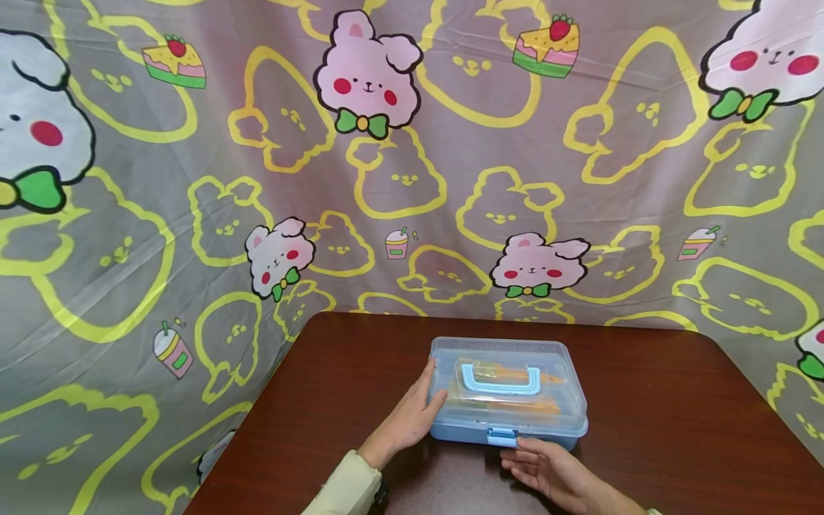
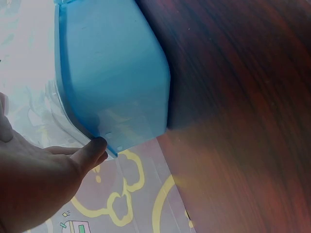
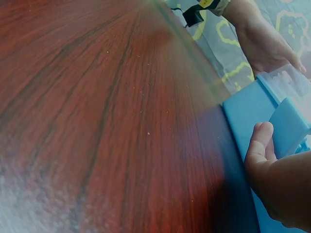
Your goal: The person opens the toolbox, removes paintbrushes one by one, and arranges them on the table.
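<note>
A plastic storage box (image 1: 508, 393) with a clear lid, a blue base and a light-blue carry handle (image 1: 502, 383) sits on the table. Orange-handled brushes show blurrily through the lid. At the box's left side, my left hand (image 1: 408, 415) rests with fingers along the side and thumb over the lid's edge; its fingertips touch the rim in the left wrist view. My right hand (image 1: 547, 468) is at the front, thumb and fingers against the blue latch (image 1: 503, 437). In the right wrist view the latch (image 3: 289, 127) tilts outward from the box. The lid lies down on the base.
The dark reddish-brown wooden table (image 1: 360, 372) extends around the box, with rounded far corners. A grey cloth (image 1: 412, 179) printed with cartoon rabbits and yellow outlines hangs behind and to the left of it.
</note>
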Available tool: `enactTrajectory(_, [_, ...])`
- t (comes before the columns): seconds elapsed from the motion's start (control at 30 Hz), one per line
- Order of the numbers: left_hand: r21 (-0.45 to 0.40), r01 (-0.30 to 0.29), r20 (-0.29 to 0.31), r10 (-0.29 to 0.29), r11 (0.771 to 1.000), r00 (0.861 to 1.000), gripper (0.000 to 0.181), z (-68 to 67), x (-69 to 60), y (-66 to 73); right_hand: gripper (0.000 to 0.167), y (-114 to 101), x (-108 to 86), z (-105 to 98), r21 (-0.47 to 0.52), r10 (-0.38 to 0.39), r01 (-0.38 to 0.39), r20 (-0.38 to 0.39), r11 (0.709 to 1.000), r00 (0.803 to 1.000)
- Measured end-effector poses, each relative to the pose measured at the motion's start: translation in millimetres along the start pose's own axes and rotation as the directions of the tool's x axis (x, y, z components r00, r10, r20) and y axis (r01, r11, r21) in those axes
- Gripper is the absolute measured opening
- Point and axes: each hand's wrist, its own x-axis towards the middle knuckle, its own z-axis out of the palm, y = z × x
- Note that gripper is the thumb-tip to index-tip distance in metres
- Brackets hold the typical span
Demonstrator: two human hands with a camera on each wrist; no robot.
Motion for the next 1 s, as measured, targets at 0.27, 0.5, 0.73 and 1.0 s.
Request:
enactTrajectory(0.27, [0.003, 0.0, 0.0, 0.0, 1.0, 1.0, 0.067, -0.6, 0.5, 1.9, 0.031, -0.8, -1.3, 1.3, -0.012, -0.001, 0.001, -0.007, 1.0, 1.0])
enactTrajectory(0.5, [-0.002, 0.005, 0.003, -0.005, 1.0, 1.0, 0.067, -1.6, -0.3, 2.7, 0.039, -0.8, -2.5, 1.0, -0.076, -0.003, 0.002, -0.02, 0.997, 1.0])
enactTrajectory(0.73, [0.005, 0.007, 0.009, -0.007, 1.0, 1.0, 0.067, -1.8, -0.4, 2.8, 0.046, -2.9, -11.0, 0.3, -0.19, -0.017, -0.001, -0.094, 0.982, 0.995])
enactTrajectory(1.0, [-0.004, 0.01, 0.014, -0.009, 1.0, 1.0, 0.067, -1.9, 0.7, 4.3, 0.047, -18.8, -32.8, -15.0, -0.327, -0.06, 0.023, -0.106, 0.945, 0.992])
